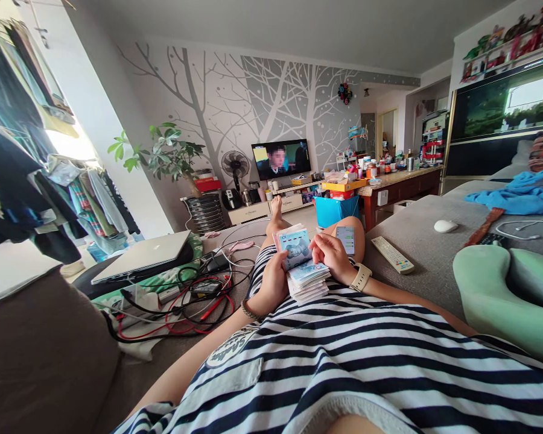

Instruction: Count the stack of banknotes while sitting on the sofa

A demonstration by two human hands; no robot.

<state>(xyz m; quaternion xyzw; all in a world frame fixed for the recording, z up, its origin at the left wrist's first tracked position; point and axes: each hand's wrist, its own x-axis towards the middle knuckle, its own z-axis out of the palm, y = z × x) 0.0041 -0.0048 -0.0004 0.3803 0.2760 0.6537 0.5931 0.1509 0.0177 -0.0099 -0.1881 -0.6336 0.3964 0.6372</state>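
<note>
A stack of banknotes [295,246], the front one blue with a printed portrait, is gripped in my left hand [275,278]. The notes are bent, so their lower part folds toward me as a thick layered pile [308,283] above my lap. My right hand [333,256], with a pale watch [361,278] at the wrist, has its fingers curled at the right edge of the notes. Thumb and fingertips are pressed together there against the notes. A phone [346,240] with a lit screen rests by my right leg, just beyond the right hand.
Tangled cables [194,295] and a closed laptop [142,256] lie on the left. To the right are a remote control [392,254], a white mouse [446,226] and a green neck pillow [484,295]. Ahead stand a blue box [336,211] and a cluttered table [400,179].
</note>
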